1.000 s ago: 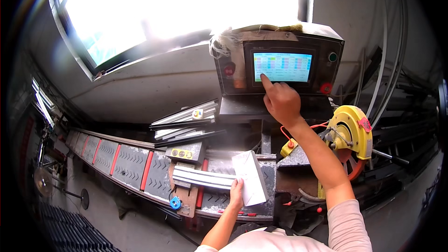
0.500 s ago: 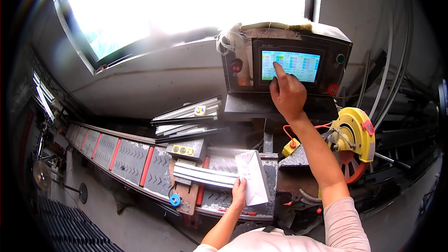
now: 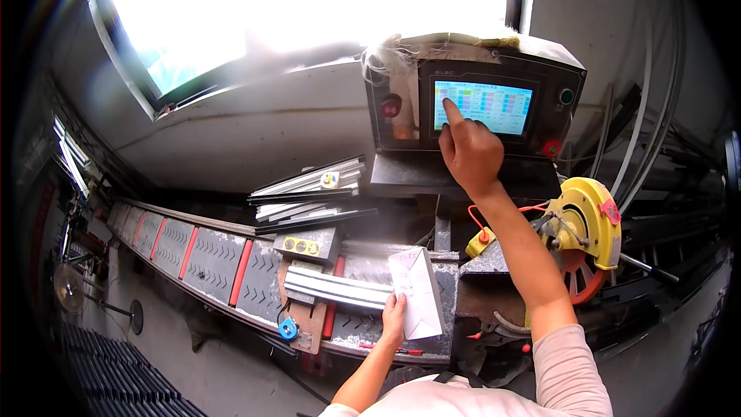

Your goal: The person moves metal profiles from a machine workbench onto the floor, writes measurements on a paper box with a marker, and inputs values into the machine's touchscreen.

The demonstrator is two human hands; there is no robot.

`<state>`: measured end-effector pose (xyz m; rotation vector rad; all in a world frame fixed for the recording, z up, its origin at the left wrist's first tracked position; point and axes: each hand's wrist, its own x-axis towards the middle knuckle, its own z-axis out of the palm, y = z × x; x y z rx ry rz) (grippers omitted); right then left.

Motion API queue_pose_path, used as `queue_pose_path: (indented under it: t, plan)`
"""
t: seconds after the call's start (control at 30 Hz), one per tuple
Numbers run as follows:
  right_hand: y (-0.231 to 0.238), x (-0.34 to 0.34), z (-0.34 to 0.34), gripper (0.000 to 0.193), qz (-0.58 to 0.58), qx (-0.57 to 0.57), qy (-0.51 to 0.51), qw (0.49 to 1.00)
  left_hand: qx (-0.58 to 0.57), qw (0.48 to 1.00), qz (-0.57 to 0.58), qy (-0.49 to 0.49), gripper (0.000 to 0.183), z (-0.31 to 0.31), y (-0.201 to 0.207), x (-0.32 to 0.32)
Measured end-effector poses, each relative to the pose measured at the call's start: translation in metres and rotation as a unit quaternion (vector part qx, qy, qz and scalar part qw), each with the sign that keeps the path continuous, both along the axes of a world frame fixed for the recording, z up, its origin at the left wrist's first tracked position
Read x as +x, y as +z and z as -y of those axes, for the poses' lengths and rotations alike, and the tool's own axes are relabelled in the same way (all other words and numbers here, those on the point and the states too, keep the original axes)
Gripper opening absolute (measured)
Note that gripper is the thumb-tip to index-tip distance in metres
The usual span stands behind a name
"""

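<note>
My right hand [image 3: 472,147] reaches up to a control panel's touchscreen [image 3: 494,112]. Its index finger is stretched out, with the tip at the screen's left part; the other fingers are curled and hold nothing. Low in front of me, my left hand [image 3: 394,318] is closed on the left edge of a creased white sheet of paper [image 3: 417,293] with writing on it. Just left of the paper, white metal profiles [image 3: 333,287] lie across the bench, their right ends at the sheet and my left fingers.
A long bench [image 3: 216,262] with red strips runs off to the left. On it are a grey box with yellow-ringed buttons [image 3: 307,245] and a blue tape measure [image 3: 288,329]. More profiles [image 3: 309,194] are stacked behind. A yellow cut-off saw [image 3: 587,220] stands at the right.
My right hand has shifted slightly left, its index fingertip moving left and a little up across the screen. My left hand still holds the paper in nearly the same place.
</note>
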<state>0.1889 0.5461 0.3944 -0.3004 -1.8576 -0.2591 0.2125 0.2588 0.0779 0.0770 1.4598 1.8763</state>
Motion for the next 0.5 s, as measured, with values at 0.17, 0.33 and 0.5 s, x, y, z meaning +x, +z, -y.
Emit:
queue_pose_path:
  t: [0.17,0.33,0.5]
  plan:
    - [-0.002,-0.001,-0.005,0.049,-0.023,-0.007,-0.029,0.999,0.017,1.0,0.018,-0.003,0.046,0.0,0.003,0.0]
    - [0.002,0.002,-0.005,0.048,-0.01,-0.03,-0.018,0.999,0.012,1.0,0.023,0.001,0.045,0.0,0.01,-0.001]
    - [-0.004,0.007,-0.004,0.037,-0.07,-0.009,0.018,0.997,0.085,0.989,0.118,-0.026,0.05,0.003,0.028,-0.007]
